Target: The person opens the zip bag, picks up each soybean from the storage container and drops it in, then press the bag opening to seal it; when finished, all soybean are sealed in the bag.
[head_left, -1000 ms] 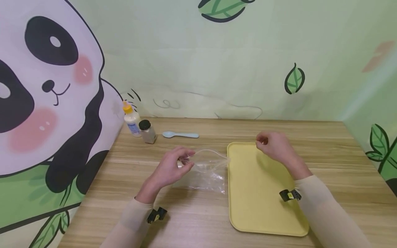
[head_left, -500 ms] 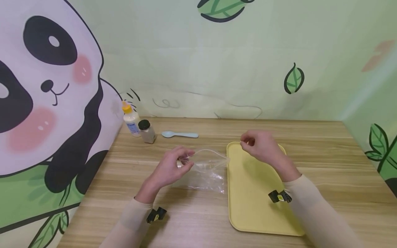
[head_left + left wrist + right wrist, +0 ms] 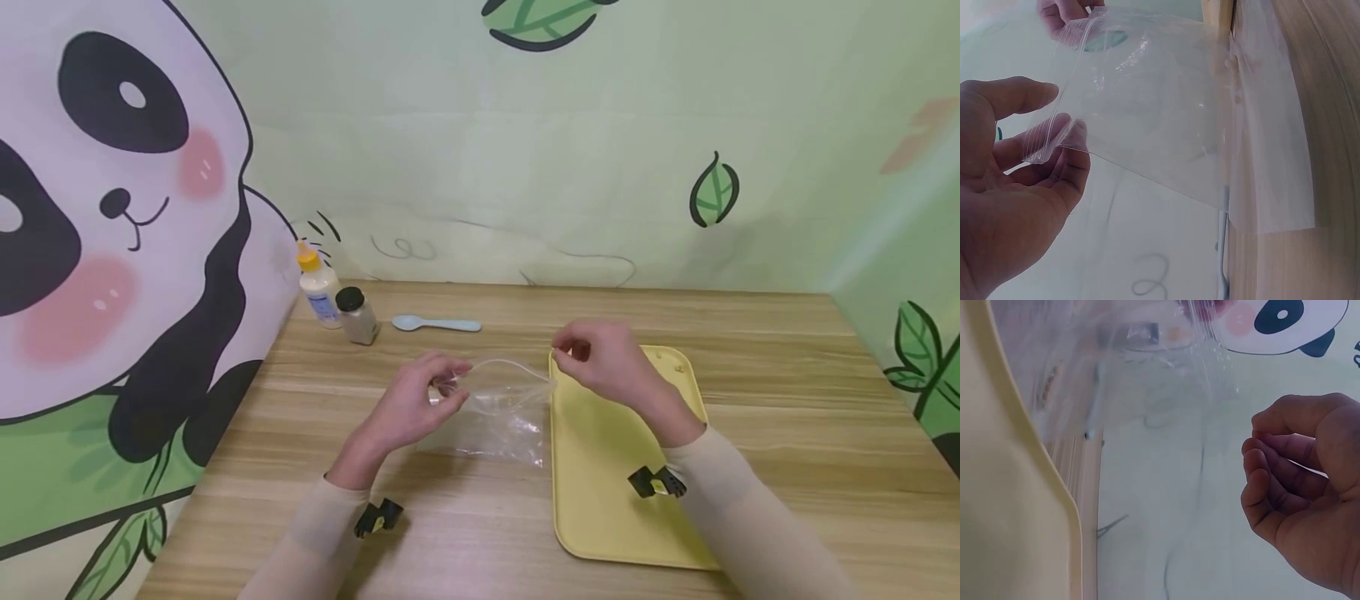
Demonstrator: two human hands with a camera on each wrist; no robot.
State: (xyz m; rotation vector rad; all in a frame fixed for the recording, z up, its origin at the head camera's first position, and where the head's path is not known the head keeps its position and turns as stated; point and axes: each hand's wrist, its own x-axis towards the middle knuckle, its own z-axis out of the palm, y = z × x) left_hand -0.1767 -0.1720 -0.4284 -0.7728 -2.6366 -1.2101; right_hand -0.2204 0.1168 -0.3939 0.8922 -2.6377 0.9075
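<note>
Left hand (image 3: 411, 404) is holding one corner of the clear bag (image 3: 498, 435) in its curled fingers, and the bag is lying to the right of it, its open mouth stretching sideways toward the left rim of the yellow tray (image 3: 600, 500). Right hand (image 3: 611, 360), thumb and fingertips pressed together, is hovering near the mouth's right end; whether it is pinching something, I cannot tell. Small bits (image 3: 679, 367) are lying in the tray's far right corner, nearer to the right hand.
</note>
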